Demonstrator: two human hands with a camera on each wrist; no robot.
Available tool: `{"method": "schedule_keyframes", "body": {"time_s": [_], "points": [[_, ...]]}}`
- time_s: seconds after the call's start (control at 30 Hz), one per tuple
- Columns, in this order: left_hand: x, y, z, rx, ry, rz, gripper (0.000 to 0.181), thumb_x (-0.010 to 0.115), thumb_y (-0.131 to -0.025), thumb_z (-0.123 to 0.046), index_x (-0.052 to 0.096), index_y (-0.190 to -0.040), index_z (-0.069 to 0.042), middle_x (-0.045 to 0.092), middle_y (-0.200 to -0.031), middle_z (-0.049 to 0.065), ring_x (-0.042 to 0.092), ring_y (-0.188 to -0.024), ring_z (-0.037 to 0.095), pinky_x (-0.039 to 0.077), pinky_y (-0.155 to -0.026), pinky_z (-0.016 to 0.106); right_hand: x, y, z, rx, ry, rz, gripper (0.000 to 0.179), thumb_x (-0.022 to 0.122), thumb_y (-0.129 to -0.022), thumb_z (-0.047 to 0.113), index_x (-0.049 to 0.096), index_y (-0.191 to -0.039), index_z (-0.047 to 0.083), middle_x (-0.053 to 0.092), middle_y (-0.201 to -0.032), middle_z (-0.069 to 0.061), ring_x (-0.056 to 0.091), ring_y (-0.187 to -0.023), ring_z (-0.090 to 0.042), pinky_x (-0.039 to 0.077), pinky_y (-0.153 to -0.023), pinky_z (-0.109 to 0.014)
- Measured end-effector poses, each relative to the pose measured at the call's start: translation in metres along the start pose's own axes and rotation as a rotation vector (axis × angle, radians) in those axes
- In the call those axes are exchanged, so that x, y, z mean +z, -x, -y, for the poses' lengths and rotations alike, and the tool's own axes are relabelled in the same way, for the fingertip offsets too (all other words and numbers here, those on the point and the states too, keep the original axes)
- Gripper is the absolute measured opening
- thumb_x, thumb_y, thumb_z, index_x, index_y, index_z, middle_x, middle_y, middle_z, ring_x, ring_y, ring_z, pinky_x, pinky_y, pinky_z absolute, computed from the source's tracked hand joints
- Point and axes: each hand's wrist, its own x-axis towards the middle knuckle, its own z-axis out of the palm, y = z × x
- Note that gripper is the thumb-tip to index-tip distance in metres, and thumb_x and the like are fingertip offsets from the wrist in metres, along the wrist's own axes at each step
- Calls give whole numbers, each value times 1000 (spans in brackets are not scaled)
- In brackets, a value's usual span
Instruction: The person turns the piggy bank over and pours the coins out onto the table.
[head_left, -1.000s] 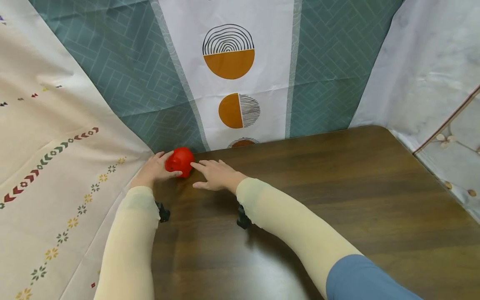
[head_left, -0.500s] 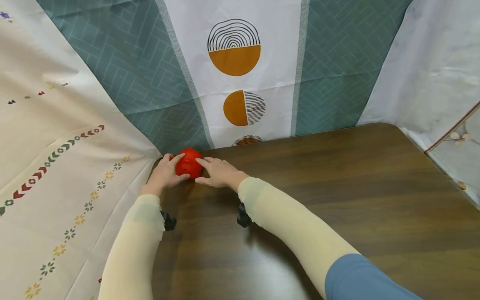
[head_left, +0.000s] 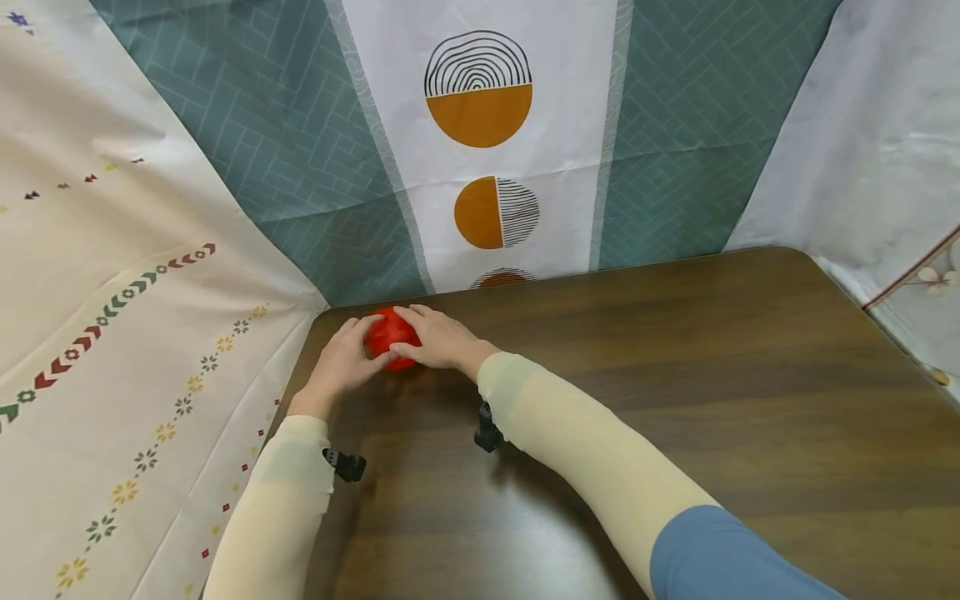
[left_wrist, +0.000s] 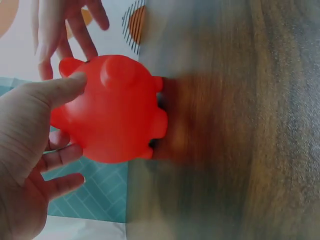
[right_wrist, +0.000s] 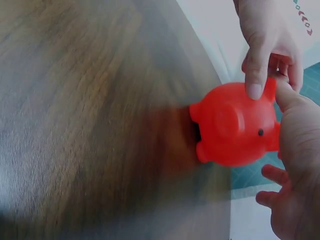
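A glossy red pig-shaped piggy bank [head_left: 392, 330] stands on its short legs near the back left corner of the table. My left hand [head_left: 341, 362] holds it from the left, thumb on the near side, other fingers reaching behind. From the right, my right hand [head_left: 444, 340] curves over it, thumb in front and forefinger across the top. The left wrist view has the piggy bank [left_wrist: 112, 120] with its rounded body and stubby feet. In the right wrist view the piggy bank [right_wrist: 227, 132] shows its snout and one black eye; the left thumb lies beside an ear.
The brown wood-grain table [head_left: 637, 375] stretches far to the right. Behind it hangs a green and white cloth [head_left: 540, 150] with orange circles. A cream patterned cloth [head_left: 150, 333] runs along the left edge, and a pale one [head_left: 892, 167] hangs at the right.
The piggy bank has been turned and shifted slightly right by my left hand. My right hand, earlier apart from it, has closed in around its right side. The head view has shifted a little.
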Motion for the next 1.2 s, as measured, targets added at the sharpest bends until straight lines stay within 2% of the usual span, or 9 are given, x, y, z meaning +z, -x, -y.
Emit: {"method": "schedule_keyframes", "body": {"time_s": [0.1,0.23,0.33,0.4,0.77,1.2], "points": [[1,-1,6,-14,53,8,80,79,-77,-35,41,-144,-13,47,-129,15,50,-111,32,49,-92,52,6,-3,3,3,-76,1,75,55,-93,50,22,-154,21,31,-154,-2,39,-132,-20,42,-104,-38],[8,-8,16,-1,143,69,91,80,-77,-36,31,-151,-18,37,-144,17,42,-125,36,44,-98,54,15,-6,2,15,-114,-13,70,57,-94,44,26,-151,18,32,-153,0,39,-132,-18,39,-106,-35],[13,-10,20,-5,185,91,93,80,-77,-36,28,-152,-20,34,-148,16,41,-127,38,42,-99,54,18,-8,-1,9,-116,-26,66,60,-93,40,31,-149,19,35,-151,1,41,-131,-17,38,-107,-34],[16,-9,21,-28,194,81,93,81,-76,-36,29,-152,-22,34,-148,15,42,-125,38,42,-99,54,20,-8,-3,6,-122,-34,65,63,-92,39,33,-147,20,36,-150,2,42,-129,-17,38,-106,-35],[26,3,3,-134,221,67,99,81,-72,-46,24,-152,-33,30,-149,13,42,-125,39,46,-93,57,33,2,-13,61,-138,-113,66,68,-87,41,36,-143,27,37,-150,4,43,-128,-18,44,-100,-41],[34,9,-13,-165,208,55,101,80,-70,-53,22,-151,-37,29,-148,11,44,-121,38,50,-88,55,33,16,-24,55,-188,-120,67,68,-86,44,35,-143,33,36,-149,7,45,-127,-17,47,-97,-42]]}}
